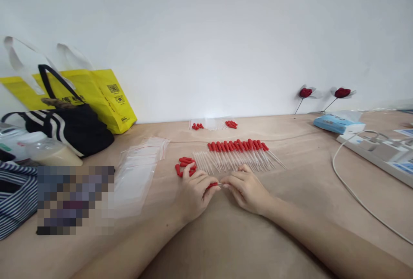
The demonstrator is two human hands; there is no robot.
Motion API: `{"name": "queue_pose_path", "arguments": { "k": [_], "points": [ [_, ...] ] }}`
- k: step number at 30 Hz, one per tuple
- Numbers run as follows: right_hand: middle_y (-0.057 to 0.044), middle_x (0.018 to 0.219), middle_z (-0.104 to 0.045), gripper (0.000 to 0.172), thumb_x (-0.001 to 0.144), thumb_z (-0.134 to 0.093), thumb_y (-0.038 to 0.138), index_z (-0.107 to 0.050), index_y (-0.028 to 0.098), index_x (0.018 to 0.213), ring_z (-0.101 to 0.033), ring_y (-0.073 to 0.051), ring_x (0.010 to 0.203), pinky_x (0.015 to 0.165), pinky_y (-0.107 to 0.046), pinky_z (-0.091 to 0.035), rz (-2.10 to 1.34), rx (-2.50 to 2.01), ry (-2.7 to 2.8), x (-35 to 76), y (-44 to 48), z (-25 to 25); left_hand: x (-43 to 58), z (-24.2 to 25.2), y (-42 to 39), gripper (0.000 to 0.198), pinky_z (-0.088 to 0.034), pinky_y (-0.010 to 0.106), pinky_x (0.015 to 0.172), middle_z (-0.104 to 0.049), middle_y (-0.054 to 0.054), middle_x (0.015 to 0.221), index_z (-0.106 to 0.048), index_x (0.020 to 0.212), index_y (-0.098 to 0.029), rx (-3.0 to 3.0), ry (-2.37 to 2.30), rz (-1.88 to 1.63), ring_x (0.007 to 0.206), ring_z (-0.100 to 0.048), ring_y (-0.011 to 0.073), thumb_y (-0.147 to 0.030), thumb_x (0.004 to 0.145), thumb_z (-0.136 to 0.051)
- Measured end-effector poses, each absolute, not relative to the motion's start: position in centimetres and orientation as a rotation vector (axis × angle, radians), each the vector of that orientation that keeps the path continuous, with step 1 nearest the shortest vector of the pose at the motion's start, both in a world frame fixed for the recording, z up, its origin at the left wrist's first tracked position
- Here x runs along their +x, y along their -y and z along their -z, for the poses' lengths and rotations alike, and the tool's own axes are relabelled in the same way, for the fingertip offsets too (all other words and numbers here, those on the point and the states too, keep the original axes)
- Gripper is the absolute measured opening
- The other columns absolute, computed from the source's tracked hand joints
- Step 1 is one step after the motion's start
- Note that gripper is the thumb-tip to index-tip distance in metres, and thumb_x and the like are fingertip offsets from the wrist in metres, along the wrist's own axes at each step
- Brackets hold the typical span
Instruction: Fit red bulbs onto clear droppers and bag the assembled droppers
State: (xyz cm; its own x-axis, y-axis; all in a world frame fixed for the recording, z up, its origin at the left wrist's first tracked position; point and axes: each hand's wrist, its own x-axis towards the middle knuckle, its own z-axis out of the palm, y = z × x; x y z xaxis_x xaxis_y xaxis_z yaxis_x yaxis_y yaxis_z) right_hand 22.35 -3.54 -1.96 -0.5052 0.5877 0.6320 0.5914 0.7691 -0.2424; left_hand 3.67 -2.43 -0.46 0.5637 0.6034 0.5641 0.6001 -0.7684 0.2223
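Note:
Between thumb and fingers, my left hand [196, 193] pinches a red rubber dropper bulb [212, 185]. My right hand [245, 188] is closed on a thin clear glass tube [220, 184], whose end meets the bulb; how far it sits inside I cannot tell. Behind my hands lies a row of droppers [240, 154], clear tubes with red bulbs on their far ends. Left of that row are several bare glass tubes [203, 161]. Loose red bulbs [186, 161] lie just beyond my left hand, partly hidden by its fingers.
Clear zip bags [137, 180] are stacked to the left. More red bulbs [231, 124] lie with a clear bag near the wall. A yellow bag [111, 98], a black bag [84, 128] and a bottle [51, 152] stand at left. Right are a tissue pack [335, 124], power strip [380, 156] and cable [348, 188].

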Motion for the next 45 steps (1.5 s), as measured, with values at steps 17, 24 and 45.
{"name": "queue_pose_path", "arguments": {
  "k": [17,24,45],
  "points": [
    [0.000,0.069,-0.064,0.015,0.081,-0.048,0.022,-0.061,0.019,0.073,-0.051,-0.014,0.070,0.065,-0.028,-0.023,-0.049,-1.375,2.083,21.9,2.3,1.8,1.7,0.4,1.0,0.036,-0.025,0.047,0.092,-0.060,0.009,0.106,-0.048,0.113,-0.019,2.626,-1.537,-1.085,0.101,-0.049,0.0247,-0.036,0.081,-0.044],
    [-0.001,0.071,-0.066,0.016,0.079,-0.047,0.024,-0.063,0.021,0.080,-0.055,-0.017,0.077,0.069,-0.029,-0.022,0.022,-1.762,1.742,19.3,-1.6,1.3,0.6,0.3,-0.3,0.014,-0.027,0.046,0.090,-0.064,0.003,0.092,-0.060,0.084,-0.024,2.579,-1.799,-1.055,0.090,-0.054,0.0238,-0.030,0.074,-0.051],
    [-0.008,0.072,-0.064,0.021,0.082,-0.039,0.021,-0.059,0.017,0.087,-0.052,-0.019,0.073,0.067,-0.032,-0.019,0.217,-1.792,1.783,17.8,-3.1,1.3,0.5,0.5,-0.6,0.008,-0.029,0.047,0.085,-0.065,0.001,0.084,-0.059,0.075,-0.024,2.629,-1.785,-0.975,0.085,-0.055,0.0239,-0.026,0.068,-0.056]
  ]
}}
